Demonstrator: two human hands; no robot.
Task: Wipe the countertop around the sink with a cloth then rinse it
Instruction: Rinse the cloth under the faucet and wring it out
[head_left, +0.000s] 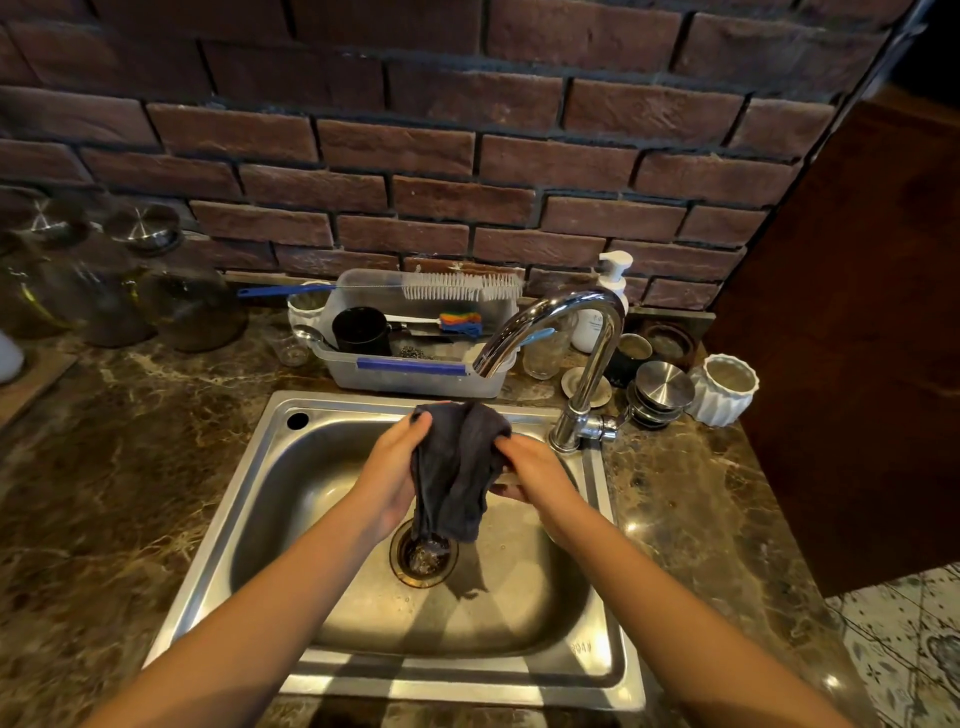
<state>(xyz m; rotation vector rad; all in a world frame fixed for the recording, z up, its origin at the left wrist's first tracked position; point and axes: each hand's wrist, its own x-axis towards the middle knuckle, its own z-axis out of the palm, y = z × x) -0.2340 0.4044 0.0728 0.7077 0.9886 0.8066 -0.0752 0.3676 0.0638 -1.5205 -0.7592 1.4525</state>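
Observation:
A dark grey cloth (457, 467) hangs bunched between both hands over the steel sink (524, 618), just below the spout of the chrome faucet (566, 332). My left hand (395, 467) grips its left side, thumb up at the top edge. On the other side my right hand (535, 475) pinches the cloth's right fold. The cloth's lower tip dangles above the drain (423, 558). I cannot tell whether water runs from the spout. Brown marble countertop (119, 467) surrounds the sink.
Behind the sink stands a clear plastic caddy (415, 369) holding a black cup, brushes and a scrubber. Glass jars (182, 296) line the back left. A soap pump bottle (608, 301), metal lids (660, 395) and a white ribbed pot (724, 389) crowd the back right.

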